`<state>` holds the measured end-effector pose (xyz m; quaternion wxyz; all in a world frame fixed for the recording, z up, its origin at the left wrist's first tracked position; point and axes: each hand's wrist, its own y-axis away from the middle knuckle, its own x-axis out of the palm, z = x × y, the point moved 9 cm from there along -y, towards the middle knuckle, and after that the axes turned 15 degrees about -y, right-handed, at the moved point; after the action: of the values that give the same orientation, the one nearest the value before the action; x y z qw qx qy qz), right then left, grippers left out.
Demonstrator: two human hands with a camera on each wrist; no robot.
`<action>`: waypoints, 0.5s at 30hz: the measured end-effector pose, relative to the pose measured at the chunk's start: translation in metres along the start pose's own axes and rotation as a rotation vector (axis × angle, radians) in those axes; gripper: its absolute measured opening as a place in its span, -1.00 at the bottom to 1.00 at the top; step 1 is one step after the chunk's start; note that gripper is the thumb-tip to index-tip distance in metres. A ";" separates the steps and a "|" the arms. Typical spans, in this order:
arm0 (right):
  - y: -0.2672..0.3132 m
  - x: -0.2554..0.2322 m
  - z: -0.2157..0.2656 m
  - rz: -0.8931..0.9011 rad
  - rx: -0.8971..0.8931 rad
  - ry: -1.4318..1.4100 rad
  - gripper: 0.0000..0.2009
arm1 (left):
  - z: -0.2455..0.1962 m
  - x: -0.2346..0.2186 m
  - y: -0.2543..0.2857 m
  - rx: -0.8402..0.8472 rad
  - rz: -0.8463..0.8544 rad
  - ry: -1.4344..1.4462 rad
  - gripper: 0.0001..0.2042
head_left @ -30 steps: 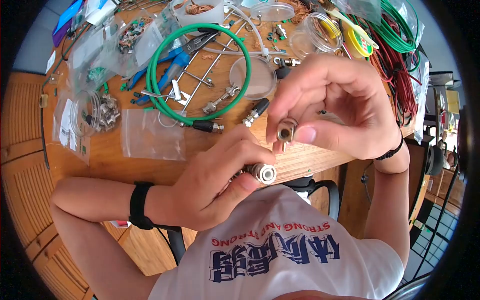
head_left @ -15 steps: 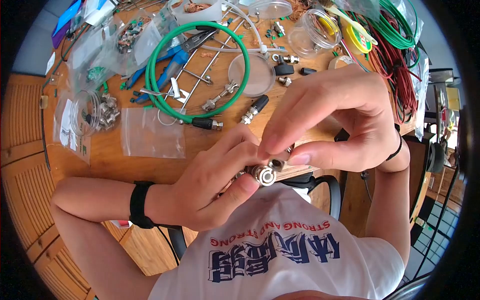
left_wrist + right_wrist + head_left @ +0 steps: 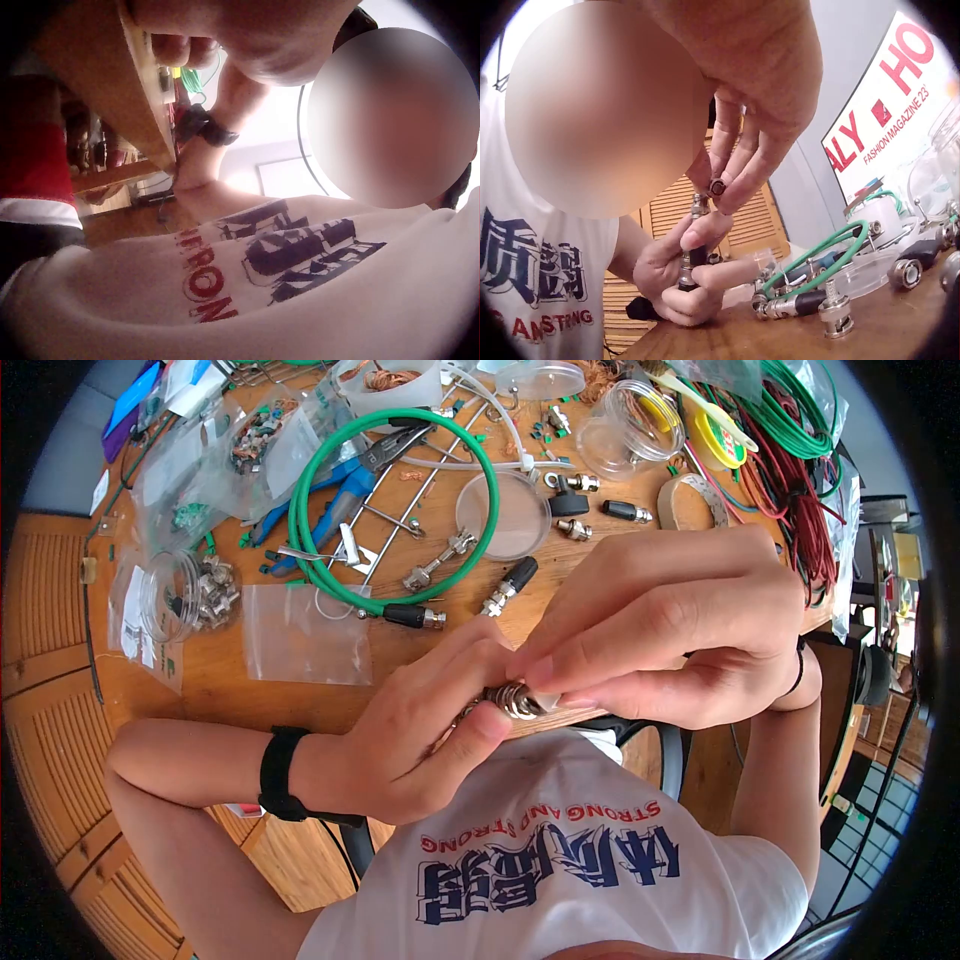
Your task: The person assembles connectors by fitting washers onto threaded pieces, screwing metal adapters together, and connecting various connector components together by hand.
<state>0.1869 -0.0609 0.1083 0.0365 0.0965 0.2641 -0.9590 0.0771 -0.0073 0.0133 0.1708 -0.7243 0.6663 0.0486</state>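
My left hand [image 3: 420, 720] grips a metal coaxial connector [image 3: 515, 702], its end poking out between thumb and index finger. In the right wrist view, black sections show along the connector's length. My right hand [image 3: 680, 630] meets it from the right and pinches a small metal coaxial adapter [image 3: 717, 186] with a round port, right at the connector's end. Fingers mostly cover this adapter in the head view. Behind the hands, a black-booted BNC connector [image 3: 510, 586] and a green cable [image 3: 497, 510] looped in a ring lie on the wooden table [image 3: 215, 705].
Blue-handled pliers [image 3: 345, 500] rest by a wire rack inside the green loop. A zip bag [image 3: 305, 635] and a jar with metal connectors [image 3: 175, 595] sit left. Farther right are a tape roll [image 3: 690, 503], a round clear lid [image 3: 503, 515] and bundled red wires [image 3: 805, 540].
My right hand has moved left and down to my left hand, bringing the adapter against the connector's end. Its fingers now cover most of the adapter. The left hand has stayed nearly still.
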 end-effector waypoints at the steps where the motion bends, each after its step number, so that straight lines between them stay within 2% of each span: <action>1: 0.001 -0.001 -0.002 -0.012 0.032 0.018 -0.85 | 0.003 0.001 0.000 -0.069 0.031 0.022 -0.72; 5: 0.003 -0.004 -0.005 -0.027 0.105 0.071 -0.83 | -0.002 -0.004 -0.001 -0.071 0.031 0.030 -0.72; 8: 0.005 -0.007 -0.010 -0.055 0.145 0.103 -0.83 | 0.001 -0.006 -0.001 -0.109 0.020 -0.024 -0.73; 10: 0.007 -0.008 -0.015 -0.074 0.171 0.099 -0.84 | 0.007 -0.006 -0.001 -0.176 -0.010 0.037 -0.77; 14: 0.010 -0.009 -0.023 -0.104 0.223 0.079 -0.84 | 0.011 -0.005 0.002 -0.215 0.028 0.046 -0.78; 15: 0.010 -0.008 -0.024 -0.096 0.242 0.083 -0.84 | 0.013 -0.004 0.003 -0.203 0.045 0.025 -0.72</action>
<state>0.2003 -0.0568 0.0844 -0.0323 0.1272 0.1519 -0.9796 0.0757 0.0003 0.0022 0.0872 -0.7232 0.6761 0.1107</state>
